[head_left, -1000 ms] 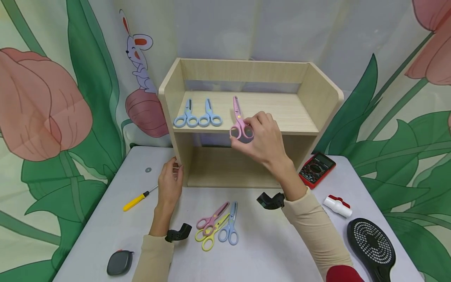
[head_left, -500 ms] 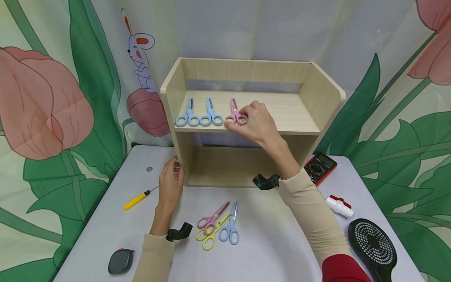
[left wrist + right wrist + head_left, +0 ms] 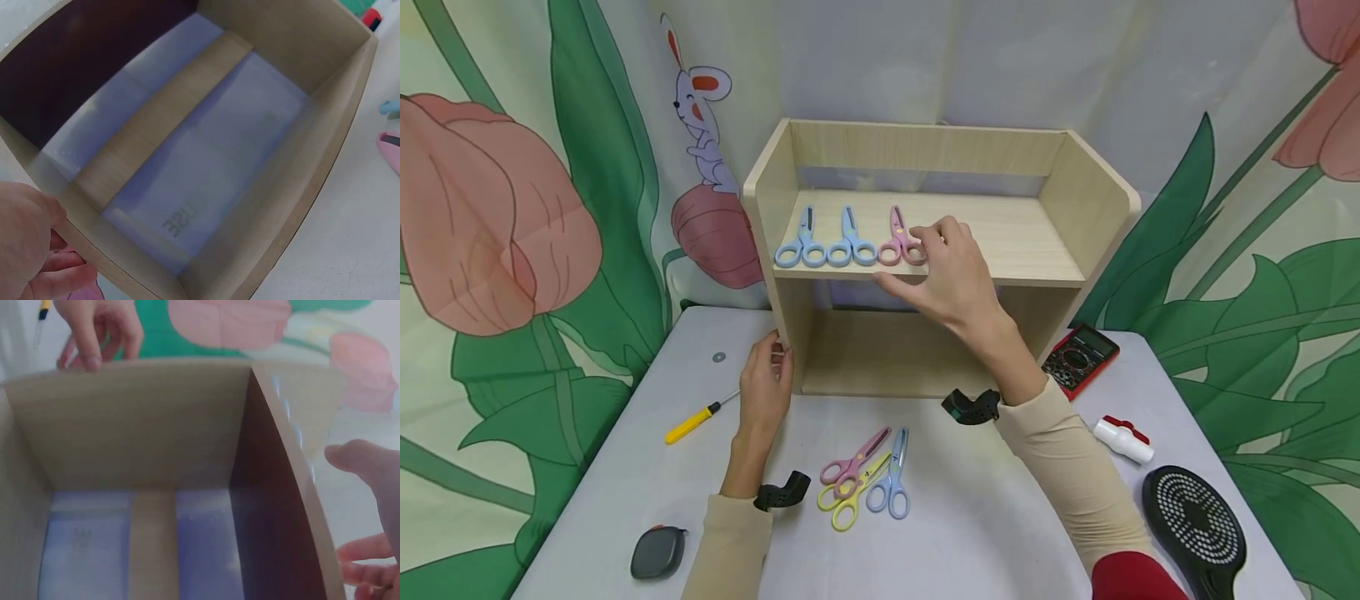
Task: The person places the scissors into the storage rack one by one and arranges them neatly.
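My right hand (image 3: pixel 955 279) hovers at the front edge of the wooden shelf unit's (image 3: pixel 1097 208) upper board, fingers loosely spread and holding nothing. The pink scissors (image 3: pixel 900 243) lie on that board just left of my fingertips, so close that I cannot tell whether a fingertip touches the handle loops. Their long axis runs front to back: loops at the board's front edge, blades pointing at the back panel. Left of them, lined up the same way, lie two blue scissors (image 3: pixel 826 244), all three side by side toward the board's left end.

My left hand (image 3: pixel 765 385) holds the unit's left side panel near its bottom front corner, fingers curled around the edge. It is well apart from the pink pair, so my right is far nearer.

On the desk in front of the unit lie three more scissors (image 3: pixel 863 479), pink, yellow and blue, overlapping.

The head view alone shows the scissors on the board. The left wrist view shows my fingers (image 3: pixel 37 250) on the panel edge and the bare lower compartment. The right wrist view looks into that compartment, with my left fingers (image 3: pixel 94 331) on the far panel.
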The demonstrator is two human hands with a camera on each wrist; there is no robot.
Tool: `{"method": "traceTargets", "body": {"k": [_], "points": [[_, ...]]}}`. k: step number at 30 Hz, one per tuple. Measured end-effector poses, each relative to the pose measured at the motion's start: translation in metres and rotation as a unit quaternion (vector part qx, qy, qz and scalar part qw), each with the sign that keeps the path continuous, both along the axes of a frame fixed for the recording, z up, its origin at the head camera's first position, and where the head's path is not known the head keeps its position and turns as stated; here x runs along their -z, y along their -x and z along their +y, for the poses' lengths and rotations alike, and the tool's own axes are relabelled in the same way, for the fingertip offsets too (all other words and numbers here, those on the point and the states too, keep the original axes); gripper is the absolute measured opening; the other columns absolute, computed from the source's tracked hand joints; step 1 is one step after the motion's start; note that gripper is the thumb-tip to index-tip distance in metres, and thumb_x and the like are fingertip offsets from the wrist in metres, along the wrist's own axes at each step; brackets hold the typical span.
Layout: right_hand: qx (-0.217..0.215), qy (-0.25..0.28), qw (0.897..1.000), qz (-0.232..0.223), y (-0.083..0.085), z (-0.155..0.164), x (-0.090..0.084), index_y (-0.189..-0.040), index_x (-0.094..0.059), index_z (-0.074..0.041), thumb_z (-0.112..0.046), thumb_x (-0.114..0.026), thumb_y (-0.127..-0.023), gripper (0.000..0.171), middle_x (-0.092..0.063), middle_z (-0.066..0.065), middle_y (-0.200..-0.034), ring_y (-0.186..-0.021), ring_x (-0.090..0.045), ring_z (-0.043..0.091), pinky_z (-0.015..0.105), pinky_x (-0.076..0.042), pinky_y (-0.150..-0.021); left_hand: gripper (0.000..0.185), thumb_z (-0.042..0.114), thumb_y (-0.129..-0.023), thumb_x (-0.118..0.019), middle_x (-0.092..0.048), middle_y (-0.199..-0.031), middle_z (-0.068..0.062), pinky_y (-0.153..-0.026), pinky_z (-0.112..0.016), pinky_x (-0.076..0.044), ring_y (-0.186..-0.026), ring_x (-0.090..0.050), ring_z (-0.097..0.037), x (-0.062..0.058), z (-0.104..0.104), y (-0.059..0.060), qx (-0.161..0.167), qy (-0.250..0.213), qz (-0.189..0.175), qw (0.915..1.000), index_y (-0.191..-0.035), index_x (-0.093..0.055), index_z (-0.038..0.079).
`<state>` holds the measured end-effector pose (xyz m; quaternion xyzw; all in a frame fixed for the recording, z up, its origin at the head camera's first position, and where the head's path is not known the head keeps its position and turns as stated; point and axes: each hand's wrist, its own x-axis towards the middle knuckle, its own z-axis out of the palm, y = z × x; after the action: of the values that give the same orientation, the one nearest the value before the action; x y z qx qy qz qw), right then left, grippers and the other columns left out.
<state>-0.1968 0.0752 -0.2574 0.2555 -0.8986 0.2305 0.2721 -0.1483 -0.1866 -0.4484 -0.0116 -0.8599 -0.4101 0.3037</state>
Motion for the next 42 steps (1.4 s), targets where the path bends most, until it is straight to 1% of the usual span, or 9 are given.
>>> {"method": "traceTargets", "body": {"k": [5,10,15,20,27,32,36,39,42], "points": [[-0.024,0.01,0.995,0.093,-0.024,-0.002,0.014,-0.116,-0.065,-0.001,-0.055,-0.08,-0.074,0.07,-0.057,0.016,-0.102,-0.087,-0.048,0.031,0.04,-0.041,-0.073,0.039,0.012,-0.1,-0.061,-0.061,-0.114,-0.02,-0.084,-0.044,-0.063,-0.098,-0.067,-0.031,-0.001,0.0,0.001,0.004,-0.007,0.004,1.0,-0.136,-0.052,0.003],[-0.043,0.007,0.994,0.104,-0.051,-0.003,0.039,-0.125,-0.063,0.0,-0.055,-0.082,-0.071,0.079,-0.06,0.017,-0.112,-0.093,-0.052,0.033,0.04,-0.043,-0.075,0.039,0.011,-0.099,-0.062,-0.061,-0.114,-0.02,-0.084,-0.044,-0.063,-0.098,-0.067,-0.031,-0.001,0.001,0.001,0.004,-0.01,0.003,0.9999,-0.136,-0.052,0.003],[-0.049,0.001,0.997,0.054,-0.077,0.002,0.081,-0.131,-0.06,0.0,-0.054,-0.083,-0.07,0.085,-0.061,0.015,-0.117,-0.099,-0.054,0.031,0.04,-0.047,-0.08,0.039,0.012,-0.1,-0.061,-0.06,-0.116,-0.021,-0.084,-0.045,-0.063,-0.099,-0.067,-0.032,-0.002,0.002,0.0,0.003,-0.007,-0.004,1.0,-0.137,-0.051,0.002],[-0.03,-0.023,0.999,-0.007,-0.098,0.008,0.13,-0.132,-0.059,-0.002,-0.059,-0.08,-0.071,0.087,-0.062,0.011,-0.118,-0.106,-0.057,0.027,0.04,-0.052,-0.086,0.039,0.013,-0.1,-0.061,-0.06,-0.116,-0.021,-0.084,-0.046,-0.063,-0.099,-0.067,-0.032,-0.004,0.001,-0.002,-0.001,-0.006,-0.005,1.0,-0.137,-0.051,0.001],[-0.013,-0.049,0.997,-0.054,-0.118,0.009,0.186,-0.128,-0.062,-0.002,-0.062,-0.08,-0.069,0.087,-0.063,0.008,-0.114,-0.106,-0.06,0.025,0.038,-0.053,-0.083,0.039,0.014,-0.101,-0.06,-0.06,-0.116,-0.021,-0.085,-0.046,-0.063,-0.099,-0.067,-0.032,-0.004,0.001,-0.002,0.002,-0.006,-0.008,0.9999,-0.137,-0.051,0.002],[0.013,-0.074,0.991,-0.107,-0.129,0.005,0.212,-0.123,-0.063,-0.002,-0.068,-0.078,-0.068,0.087,-0.063,0.007,-0.106,-0.095,-0.059,0.022,0.035,-0.052,-0.075,0.039,0.013,-0.101,-0.06,-0.06,-0.116,-0.021,-0.084,-0.047,-0.063,-0.099,-0.067,-0.032,-0.003,0.001,-0.001,0.003,-0.009,-0.007,0.9999,-0.137,-0.051,0.001],[0.054,-0.113,0.981,-0.15,-0.136,0.004,0.228,-0.116,-0.063,-0.002,-0.077,-0.074,-0.064,0.092,-0.06,0.005,-0.094,-0.083,-0.055,0.019,0.033,-0.048,-0.065,0.039,0.011,-0.1,-0.06,-0.06,-0.115,-0.022,-0.084,-0.047,-0.063,-0.099,-0.067,-0.033,-0.003,0.002,-0.001,0.007,-0.015,-0.005,0.9998,-0.136,-0.052,0.0],[0.08,-0.144,0.971,-0.174,-0.14,0.004,0.237,-0.107,-0.062,-0.003,-0.086,-0.069,-0.059,0.096,-0.054,0.002,-0.084,-0.076,-0.049,0.017,0.03,-0.041,-0.058,0.039,0.012,-0.1,-0.061,-0.06,-0.115,-0.022,-0.084,-0.047,-0.063,-0.099,-0.067,-0.033,-0.003,0.002,-0.001,0.005,-0.015,-0.01,0.9998,-0.136,-0.052,0.0],[0.09,-0.158,0.967,-0.18,-0.142,0.005,0.242,-0.097,-0.061,-0.005,-0.092,-0.065,-0.055,0.097,-0.047,0.0,-0.079,-0.073,-0.043,0.017,0.028,-0.036,-0.054,0.039,0.012,-0.1,-0.061,-0.06,-0.115,-0.021,-0.084,-0.046,-0.063,-0.099,-0.067,-0.032,-0.004,0.001,-0.002,0.003,-0.012,-0.013,0.9998,-0.136,-0.052,0.001]]}}
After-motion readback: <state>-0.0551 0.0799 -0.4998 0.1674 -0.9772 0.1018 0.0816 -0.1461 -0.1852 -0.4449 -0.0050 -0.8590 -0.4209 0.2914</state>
